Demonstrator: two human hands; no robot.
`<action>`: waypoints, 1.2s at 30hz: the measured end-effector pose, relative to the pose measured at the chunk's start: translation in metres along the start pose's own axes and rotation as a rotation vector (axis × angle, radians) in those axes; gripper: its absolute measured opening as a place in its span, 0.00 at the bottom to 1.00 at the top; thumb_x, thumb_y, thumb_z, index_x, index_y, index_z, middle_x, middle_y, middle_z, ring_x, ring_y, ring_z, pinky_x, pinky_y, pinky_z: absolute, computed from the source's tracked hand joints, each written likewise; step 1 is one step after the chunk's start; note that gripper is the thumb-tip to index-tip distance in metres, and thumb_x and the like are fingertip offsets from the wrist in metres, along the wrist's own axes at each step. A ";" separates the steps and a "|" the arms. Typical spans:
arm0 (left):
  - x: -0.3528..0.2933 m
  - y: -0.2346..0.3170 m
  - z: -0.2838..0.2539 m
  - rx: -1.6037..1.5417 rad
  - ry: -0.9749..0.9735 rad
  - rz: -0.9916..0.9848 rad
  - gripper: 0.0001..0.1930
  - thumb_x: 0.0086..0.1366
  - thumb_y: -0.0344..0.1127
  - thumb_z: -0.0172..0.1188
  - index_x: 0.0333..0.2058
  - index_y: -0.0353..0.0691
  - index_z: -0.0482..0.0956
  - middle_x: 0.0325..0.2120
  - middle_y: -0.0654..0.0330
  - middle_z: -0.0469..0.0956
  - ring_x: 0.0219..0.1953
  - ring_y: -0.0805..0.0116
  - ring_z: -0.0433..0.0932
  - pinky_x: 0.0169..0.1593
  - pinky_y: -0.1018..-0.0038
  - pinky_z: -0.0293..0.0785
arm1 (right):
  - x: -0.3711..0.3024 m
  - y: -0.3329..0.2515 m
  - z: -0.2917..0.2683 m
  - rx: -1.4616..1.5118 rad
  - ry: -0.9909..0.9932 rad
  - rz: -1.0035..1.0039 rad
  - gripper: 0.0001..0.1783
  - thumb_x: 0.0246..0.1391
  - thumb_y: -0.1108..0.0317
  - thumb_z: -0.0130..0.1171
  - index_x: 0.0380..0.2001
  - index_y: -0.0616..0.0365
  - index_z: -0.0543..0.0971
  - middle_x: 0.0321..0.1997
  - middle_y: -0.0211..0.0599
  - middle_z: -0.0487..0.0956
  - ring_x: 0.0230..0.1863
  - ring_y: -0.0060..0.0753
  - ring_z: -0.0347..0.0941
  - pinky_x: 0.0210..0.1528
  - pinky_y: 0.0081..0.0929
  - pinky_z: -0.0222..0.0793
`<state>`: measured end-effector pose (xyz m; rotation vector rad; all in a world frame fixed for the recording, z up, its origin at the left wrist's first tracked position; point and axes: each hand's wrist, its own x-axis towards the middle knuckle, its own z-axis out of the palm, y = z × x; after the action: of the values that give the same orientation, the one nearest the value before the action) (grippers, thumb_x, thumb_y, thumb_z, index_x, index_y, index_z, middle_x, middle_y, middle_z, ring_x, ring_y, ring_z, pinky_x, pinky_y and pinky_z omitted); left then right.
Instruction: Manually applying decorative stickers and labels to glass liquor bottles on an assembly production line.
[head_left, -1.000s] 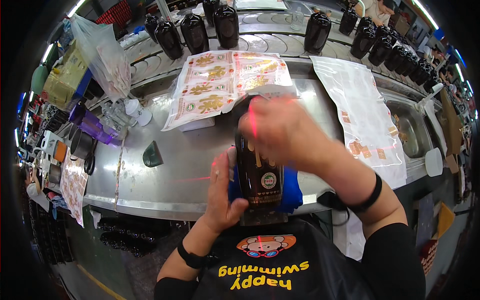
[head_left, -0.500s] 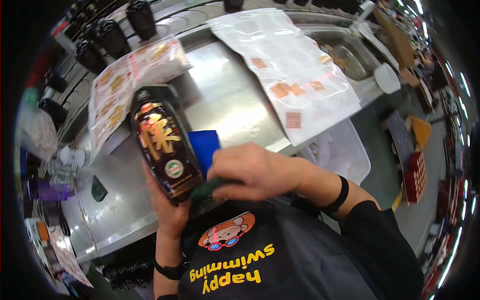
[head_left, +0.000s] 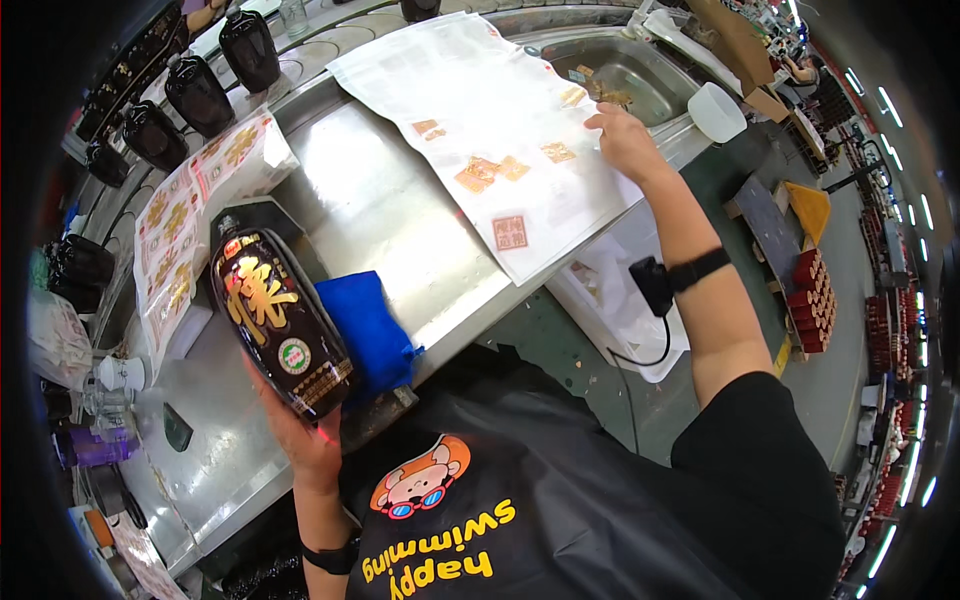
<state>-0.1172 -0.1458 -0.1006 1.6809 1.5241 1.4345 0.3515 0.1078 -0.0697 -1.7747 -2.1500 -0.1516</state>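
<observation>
My left grip is wrapped round the near, lower end of a dark glass bottle, grasping it from the left. The bottle lies tilted over the near part of the metal worktop, its neck pointing far left and its gold lettering facing up. A blue cloth sits just to its right.

My right grip is well apart, out at the right edge of a white sheet, near the metal sink. My fingers there are partly bent; I cannot tell whether they pinch anything.

Gold stickers lie on that sheet. Left of the bottle is a gold-printed sheet; more dark bottles stand beyond it, far left.
</observation>
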 end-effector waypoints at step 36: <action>0.007 0.043 -0.032 0.807 -0.051 0.276 0.45 0.50 0.42 0.72 0.64 0.28 0.64 0.55 0.39 0.73 0.65 0.40 0.65 0.71 0.40 0.42 | 0.117 -0.114 0.022 -0.006 -0.142 -0.497 0.06 0.53 0.68 0.62 0.32 0.57 0.80 0.47 0.48 0.75 0.50 0.53 0.73 0.52 0.41 0.72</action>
<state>-0.1278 -0.1616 -0.0501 2.4348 2.0651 0.9083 0.2187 0.1997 -0.0357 -1.2516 -2.6576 -0.1562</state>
